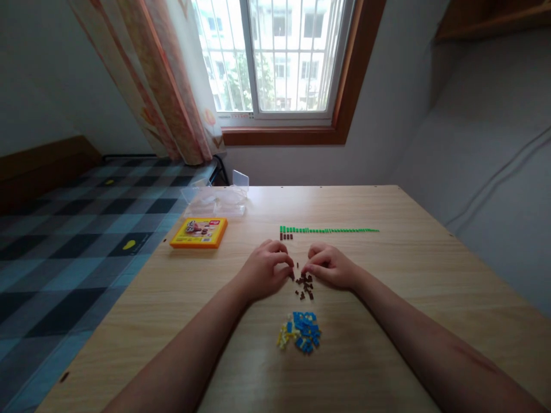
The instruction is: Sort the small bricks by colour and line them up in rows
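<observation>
My left hand point(264, 268) rests on the wooden table point(387, 321), fingers curled in a pinch at the left edge of a small heap of dark brown bricks point(305, 285). My right hand point(329, 266) is curled the same way at the heap's right edge, fingertips touching the bricks. What each pinch holds is too small to make out. A pile of blue and yellow bricks point(301, 331) lies nearer to me. Beyond my hands runs a long row of green bricks point(329, 230), with a short row of brown bricks point(286, 236) under its left end.
A yellow box point(198, 232) lies at the table's left side, with a clear plastic tray point(215, 201) behind it. A bed with a checked cover point(73, 241) adjoins the table's left edge. A window and curtain stand behind.
</observation>
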Motion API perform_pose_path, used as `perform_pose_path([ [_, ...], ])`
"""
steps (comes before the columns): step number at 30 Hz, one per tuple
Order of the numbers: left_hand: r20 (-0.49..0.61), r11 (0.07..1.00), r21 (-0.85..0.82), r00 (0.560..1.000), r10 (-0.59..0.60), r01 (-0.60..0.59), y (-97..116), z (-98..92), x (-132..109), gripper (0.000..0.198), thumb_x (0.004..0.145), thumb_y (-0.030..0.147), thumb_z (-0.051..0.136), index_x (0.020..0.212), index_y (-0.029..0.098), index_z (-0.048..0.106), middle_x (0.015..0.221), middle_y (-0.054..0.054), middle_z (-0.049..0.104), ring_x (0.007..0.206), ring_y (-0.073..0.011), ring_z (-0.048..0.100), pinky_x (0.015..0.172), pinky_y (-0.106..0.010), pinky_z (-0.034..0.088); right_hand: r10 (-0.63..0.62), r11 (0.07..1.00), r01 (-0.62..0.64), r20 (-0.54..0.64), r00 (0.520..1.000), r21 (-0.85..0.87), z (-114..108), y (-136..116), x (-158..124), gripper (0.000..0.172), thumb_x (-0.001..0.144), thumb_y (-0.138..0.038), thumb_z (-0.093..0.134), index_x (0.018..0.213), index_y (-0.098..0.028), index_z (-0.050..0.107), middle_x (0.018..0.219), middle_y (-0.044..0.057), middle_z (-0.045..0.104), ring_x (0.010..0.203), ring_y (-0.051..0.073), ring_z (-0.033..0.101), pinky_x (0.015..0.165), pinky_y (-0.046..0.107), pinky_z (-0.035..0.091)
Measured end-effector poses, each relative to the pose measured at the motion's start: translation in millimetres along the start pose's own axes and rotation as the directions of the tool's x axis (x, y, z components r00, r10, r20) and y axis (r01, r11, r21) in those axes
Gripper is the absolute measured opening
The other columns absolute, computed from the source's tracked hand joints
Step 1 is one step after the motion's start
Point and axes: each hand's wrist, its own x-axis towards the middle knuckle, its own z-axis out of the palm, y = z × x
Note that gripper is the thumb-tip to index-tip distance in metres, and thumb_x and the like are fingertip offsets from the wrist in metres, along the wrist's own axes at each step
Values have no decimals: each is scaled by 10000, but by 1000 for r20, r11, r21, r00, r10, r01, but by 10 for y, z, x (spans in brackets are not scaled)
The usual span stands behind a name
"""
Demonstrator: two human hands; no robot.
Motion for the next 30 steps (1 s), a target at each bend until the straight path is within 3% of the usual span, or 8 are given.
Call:
perform_pose_path([
  [3, 82, 995, 31, 993, 88, -90, 92, -18, -11, 145, 865, 200, 644, 855, 268, 771, 979, -49, 650, 955, -206, 571, 903, -370, 472, -15, 999, 15, 8, 1000, -49, 11, -19, -14, 237, 928, -354, 649, 804, -225, 804, 749, 27, 564, 753, 164, 539, 696, 305, 429],
  [8, 150, 991, 64, 983, 110, -121, 98, 11, -36, 172, 892, 227, 644, 916, 311, 792, 996, -44, 648, 926, -198, 577, 849, -356, 484, -42, 994, 44, 19, 999, -97, 35, -13, -34, 112, 865, -252, 694, 860, -243, 806, 773, 22, 593, 765, 161, 560, 700, 296, 438],
  [12, 120, 987, 106, 987, 111, -124, 71, 25, -30, 141, 897, 233, 656, 920, 287, 785, 973, -47, 642, 918, -193, 578, 827, -337, 482, -53, 991, 53, 2, 999, -119, 55, -24, -35, 134, 827, -171, 693, 871, -238, 800, 767, 18, 609, 756, 156, 571, 705, 287, 443],
  [19, -102, 961, 233, 978, 179, -152, 79, -7, 11, 133, 934, 248, 628, 883, 220, 748, 880, -45, 620, 813, -166, 554, 756, -297, 467, -40, 983, 39, -2, 999, -180, 72, -27, -20, 97, 820, -191, 728, 863, -248, 795, 779, 19, 639, 789, 168, 579, 749, 303, 435],
  [30, 10, 950, 215, 973, 231, -227, 172, 31, -7, 177, 945, 293, 613, 839, 207, 727, 853, -41, 633, 805, -167, 570, 730, -292, 461, -59, 986, 40, -118, 991, -162, 119, -7, -8, 81, 830, -176, 715, 821, -222, 781, 750, 24, 650, 754, 163, 586, 723, 295, 446],
])
